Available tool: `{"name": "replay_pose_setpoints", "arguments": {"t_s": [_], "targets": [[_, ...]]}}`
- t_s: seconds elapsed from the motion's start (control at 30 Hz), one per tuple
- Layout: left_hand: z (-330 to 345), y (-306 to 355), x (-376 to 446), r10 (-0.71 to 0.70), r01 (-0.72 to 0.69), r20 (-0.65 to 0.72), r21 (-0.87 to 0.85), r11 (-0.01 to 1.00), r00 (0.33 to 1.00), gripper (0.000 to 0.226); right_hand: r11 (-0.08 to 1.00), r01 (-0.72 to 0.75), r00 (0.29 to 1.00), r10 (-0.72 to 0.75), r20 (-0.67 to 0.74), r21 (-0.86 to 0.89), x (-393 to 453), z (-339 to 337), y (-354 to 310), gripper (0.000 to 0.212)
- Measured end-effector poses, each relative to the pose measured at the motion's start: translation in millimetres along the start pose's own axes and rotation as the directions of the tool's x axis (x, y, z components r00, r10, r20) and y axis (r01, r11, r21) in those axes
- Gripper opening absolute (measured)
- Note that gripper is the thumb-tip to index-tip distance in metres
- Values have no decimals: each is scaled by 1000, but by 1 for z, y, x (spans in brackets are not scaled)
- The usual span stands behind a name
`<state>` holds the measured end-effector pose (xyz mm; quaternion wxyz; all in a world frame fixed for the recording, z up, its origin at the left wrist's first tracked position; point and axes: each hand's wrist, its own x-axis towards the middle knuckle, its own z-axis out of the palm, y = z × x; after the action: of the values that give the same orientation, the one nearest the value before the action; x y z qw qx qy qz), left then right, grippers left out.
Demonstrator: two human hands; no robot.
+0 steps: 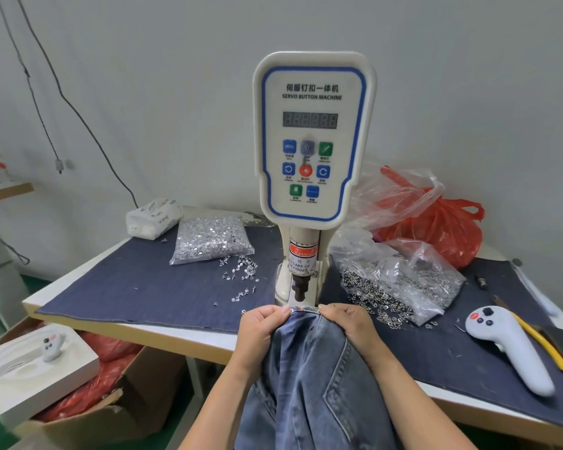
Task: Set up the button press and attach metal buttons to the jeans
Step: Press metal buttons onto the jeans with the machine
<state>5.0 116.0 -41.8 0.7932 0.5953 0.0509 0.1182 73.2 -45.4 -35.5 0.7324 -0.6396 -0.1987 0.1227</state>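
The white servo button machine [312, 138] stands at the table's middle, its dark punch head [299, 287] just above the blue jeans [309, 378]. The jeans' waistband edge [304, 309] lies under the punch, with a red light spot on it. My left hand [262, 329] pinches the waistband on the left. My right hand [346, 323] pinches it on the right. A clear bag of silver tacks [210, 238] lies left of the machine, with loose tacks [241, 271] spilled beside it. A clear bag of metal button rings [400, 280] lies on the right.
A dark denim mat [137, 287] covers the table. A white handheld controller [509, 345] and yellow-handled tool [543, 345] lie at right, red plastic bags [436, 222] behind. A tissue pack [153, 217] sits back left. A cardboard box [88, 414] with a white tray stands on the floor at left.
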Motion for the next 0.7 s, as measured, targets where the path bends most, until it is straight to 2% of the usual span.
{"name": "replay_pose_setpoints", "arguments": {"t_s": [0.13,0.27,0.37,0.47,0.6,0.7], "targets": [[1,2,-1,-7,7,-11,23,1000,1000,45,999,8,1000,-8,0,-37,0,1,-1,29],[-1,1,1,-12,12,10,10,1000,1000,37,997,6,999,-2,50,-71,-2,1,-3,40],[-2,1,2,-14,13,11,26,1000,1000,38,998,5,998,0,71,-70,-3,2,-5,40],[-1,0,3,0,0,0,35,999,1000,26,998,2,996,3,86,-63,-4,3,-5,41],[-2,-4,6,37,-34,-29,85,996,999,44,998,0,995,6,100,-58,-4,3,-5,42],[-2,-3,6,47,-43,-33,110,993,998,49,998,3,995,2,102,-57,-4,4,-5,38]]}}
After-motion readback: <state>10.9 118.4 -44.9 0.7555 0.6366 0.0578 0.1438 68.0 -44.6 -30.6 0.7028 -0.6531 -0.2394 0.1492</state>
